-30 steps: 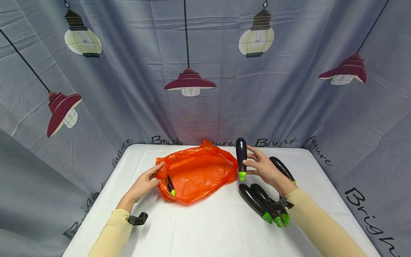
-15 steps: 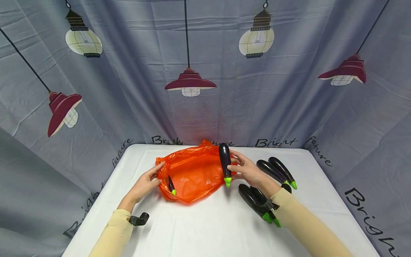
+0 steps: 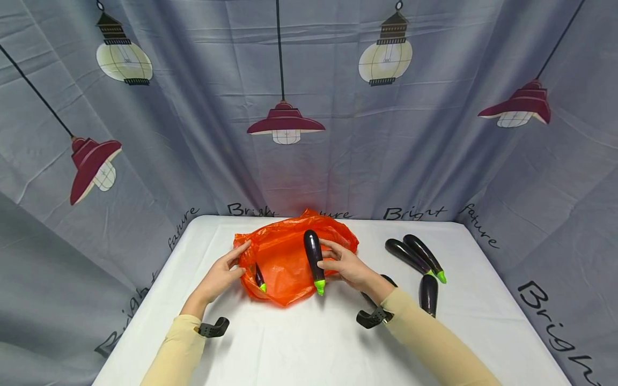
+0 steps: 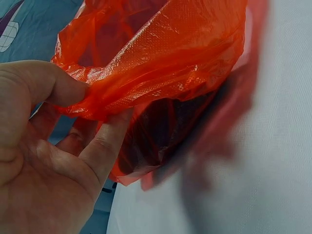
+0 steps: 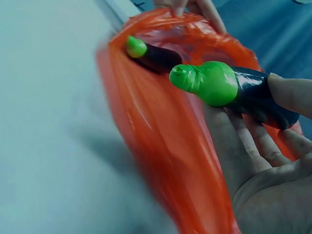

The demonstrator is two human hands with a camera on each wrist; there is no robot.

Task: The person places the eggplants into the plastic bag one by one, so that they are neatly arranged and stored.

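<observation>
One glossy, dark-purple eggplant with a bright green cap [image 3: 313, 251] hangs at the mouth of a thin, crinkled orange-red plastic bag [image 3: 285, 257], cap toward the person. The right hand [image 3: 354, 272] has a narrow grip on it, body held between thumb and fingers. The left hand [image 3: 217, 280] pinches the bag's left rim, and a smaller-looking, partly hidden dark eggplant with a green cap [image 3: 259, 277] lies inside near that rim. The step in hand looks like placing; to do it well, the cap should pass fully inside the near rim, since film this thin would probably fold or drag if caught. A slightly lifted left rim would likely help.

White cloth on the counter [image 3: 289, 348] gives room in front of the bag, between the forearms. The counter's far edge and the grey-blue printed curtain [image 3: 338, 177] sit close behind it. To the right, two long black-purple eggplants [image 3: 422, 252] lie side by side, a third dark eggplant [image 3: 428, 295] nearby, so a low right wrist could nudge its neighbours.
</observation>
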